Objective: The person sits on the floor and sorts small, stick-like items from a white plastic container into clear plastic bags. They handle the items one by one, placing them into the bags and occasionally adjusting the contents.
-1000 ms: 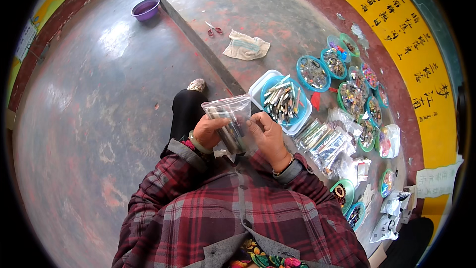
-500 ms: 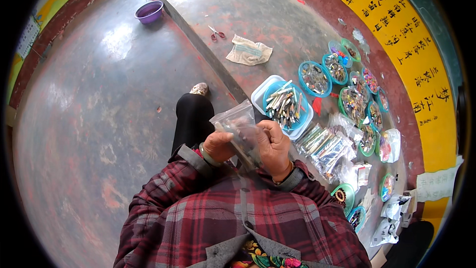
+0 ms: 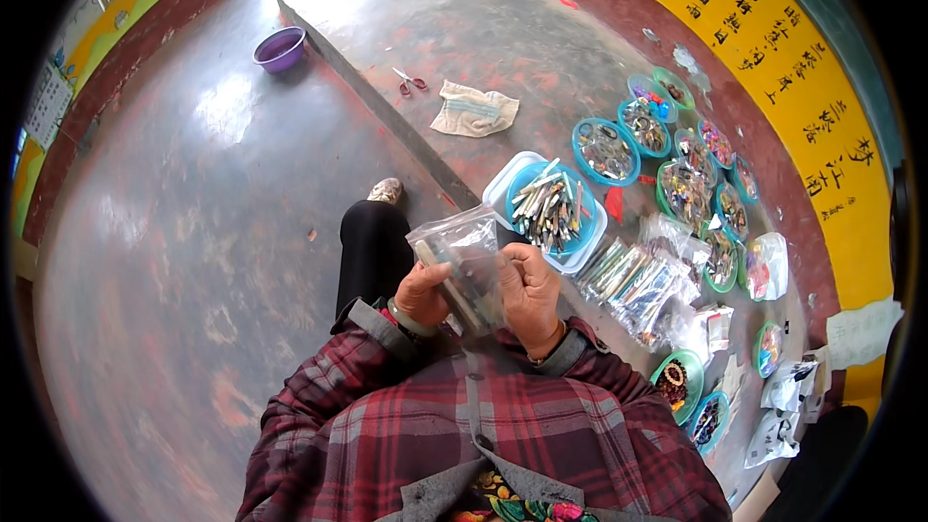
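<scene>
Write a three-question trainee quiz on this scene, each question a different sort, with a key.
1. True or false: the purple basin sits beside the person's right hand.
2. What do both hands hold? A) scissors B) clear plastic bag C) cloth
3. Fill in: the red-handled scissors lie next to a folded ____ on the floor.

Key:
1. False; it stands far off, by the wall.
2. B; the left hand and right hand grip the clear plastic bag.
3. cloth.
</scene>
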### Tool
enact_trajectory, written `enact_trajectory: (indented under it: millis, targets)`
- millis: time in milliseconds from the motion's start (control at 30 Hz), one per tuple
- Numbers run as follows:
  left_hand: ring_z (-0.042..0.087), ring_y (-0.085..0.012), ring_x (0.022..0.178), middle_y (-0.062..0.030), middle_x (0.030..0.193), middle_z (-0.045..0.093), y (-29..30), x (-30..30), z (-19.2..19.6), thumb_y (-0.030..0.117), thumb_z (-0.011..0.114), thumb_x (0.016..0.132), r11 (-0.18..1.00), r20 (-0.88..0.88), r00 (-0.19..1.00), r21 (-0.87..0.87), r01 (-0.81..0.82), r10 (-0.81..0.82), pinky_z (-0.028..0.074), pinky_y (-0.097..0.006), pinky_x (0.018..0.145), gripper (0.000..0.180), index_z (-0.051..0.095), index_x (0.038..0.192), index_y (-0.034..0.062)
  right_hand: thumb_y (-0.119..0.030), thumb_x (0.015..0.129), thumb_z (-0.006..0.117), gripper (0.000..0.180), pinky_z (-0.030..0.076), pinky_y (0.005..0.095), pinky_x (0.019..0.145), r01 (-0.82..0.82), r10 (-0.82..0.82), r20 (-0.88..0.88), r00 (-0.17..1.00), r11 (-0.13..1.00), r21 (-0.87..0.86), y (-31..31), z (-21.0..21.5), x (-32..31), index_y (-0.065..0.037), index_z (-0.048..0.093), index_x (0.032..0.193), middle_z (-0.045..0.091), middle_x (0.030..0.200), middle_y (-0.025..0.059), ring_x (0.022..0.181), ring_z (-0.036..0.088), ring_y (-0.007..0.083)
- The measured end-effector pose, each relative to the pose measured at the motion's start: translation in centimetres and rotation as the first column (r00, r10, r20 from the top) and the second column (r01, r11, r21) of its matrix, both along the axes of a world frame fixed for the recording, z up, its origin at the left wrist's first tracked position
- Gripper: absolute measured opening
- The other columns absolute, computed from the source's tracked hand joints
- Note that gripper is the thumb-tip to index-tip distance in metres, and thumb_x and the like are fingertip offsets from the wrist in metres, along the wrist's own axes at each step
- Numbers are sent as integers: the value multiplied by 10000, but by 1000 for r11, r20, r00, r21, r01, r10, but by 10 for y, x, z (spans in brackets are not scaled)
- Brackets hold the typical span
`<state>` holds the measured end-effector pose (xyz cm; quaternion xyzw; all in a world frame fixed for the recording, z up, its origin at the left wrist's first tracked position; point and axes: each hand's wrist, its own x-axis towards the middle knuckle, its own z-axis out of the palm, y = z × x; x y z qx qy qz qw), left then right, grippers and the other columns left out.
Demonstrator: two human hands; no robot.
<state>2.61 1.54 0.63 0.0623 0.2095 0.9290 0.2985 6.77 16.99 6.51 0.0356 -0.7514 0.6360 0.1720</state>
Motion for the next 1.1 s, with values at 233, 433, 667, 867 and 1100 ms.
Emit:
enact_trajectory:
  millis: [233, 433, 667, 867, 1100]
  targets:
    - [545, -234, 1075, -113, 1117, 580, 2, 2, 14, 242, 663, 806, 995, -37, 995, 43, 93, -92, 414, -407, 971, 509, 482, 1223, 15, -126, 926, 591, 115, 336, 199, 495, -2, 10, 74, 997, 995, -100, 1, -13, 4, -34, 559, 987, 448, 608, -22, 574, 380, 22]
    - [628, -218, 918, -96, 1001, 642, -2, 0, 27, 33, 622, 792, 970, -78, 994, -225, -86, 70, 499, -364, 849, 377, 538, 1157, -13, -130, 917, 600, 127, 361, 217, 495, -15, 12, 73, 997, 999, 31, 7, -6, 7, -32, 559, 987, 495, 601, 13, 548, 428, 46]
    - [655, -192, 869, -90, 973, 665, -11, -8, 23, -91, 623, 753, 877, -260, 965, -457, -145, 24, 508, -323, 825, 420, 576, 1166, -29, -80, 880, 633, 118, 394, 220, 508, 27, -27, 19, 999, 1000, -8, 32, -18, 10, -32, 586, 977, 565, 696, 29, 588, 499, 53]
    - [621, -112, 824, -47, 924, 672, -10, -2, -4, -18, 684, 796, 774, -386, 918, -608, -180, -90, 499, -248, 739, 260, 635, 1051, -20, -33, 700, 720, 344, 441, 363, 883, -65, 165, -181, 970, 888, 456, 52, 22, 4, -76, 626, 1028, 504, 1276, 160, 1143, 500, 333]
    - [604, -80, 785, -43, 877, 672, -9, -3, -9, 28, 705, 772, 667, -613, 753, -667, -331, -239, 493, -244, 703, 262, 650, 1027, 7, -46, 695, 739, 270, 417, 392, 945, -246, 321, -24, 947, 770, 589, 54, 23, -3, -93, 636, 940, 457, 1349, 154, 1292, 383, 359]
